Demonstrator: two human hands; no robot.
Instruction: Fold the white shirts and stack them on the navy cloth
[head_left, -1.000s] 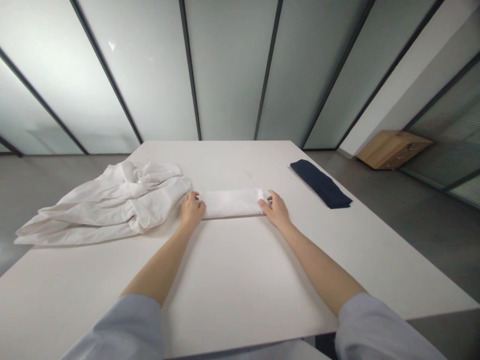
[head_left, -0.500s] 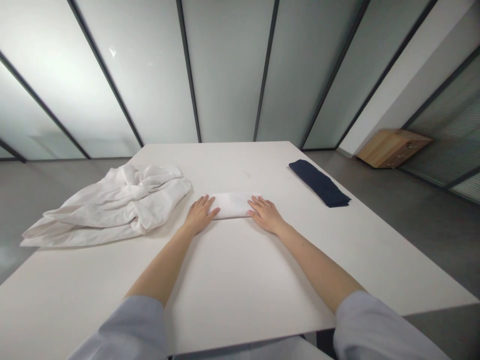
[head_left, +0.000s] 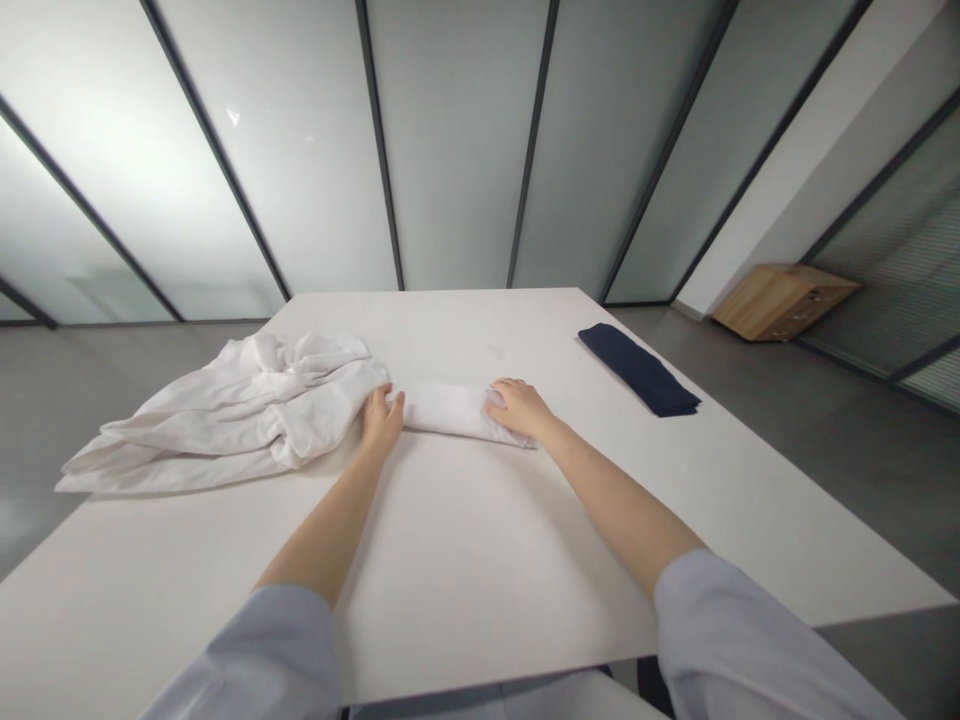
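A white cloth folded into a narrow flat strip (head_left: 446,410) lies across the middle of the table. At its left end, my left hand (head_left: 382,420) stands on edge with its fingers curled and thumb up, holding that end. These fingers also touch or nearly touch the heap of white fabric (head_left: 255,410) beside them. My right hand (head_left: 521,407) is bent over the right part of the strip and grips it, thumb on the near side. A corner of the strip shows below the right palm. Some fingertips of both hands are hidden.
Far to the right lies a folded dark navy cloth (head_left: 637,370), near the edge of the white table (head_left: 480,560). Frosted glass panels (head_left: 457,140) stand behind the table. A wooden cabinet (head_left: 780,300) is on the floor at the right.
Both hands lay flat on the folded white cloth before. My left hand has moved left and turned on edge; my right hand has curled around the cloth, which now looks longer and slightly tilted.
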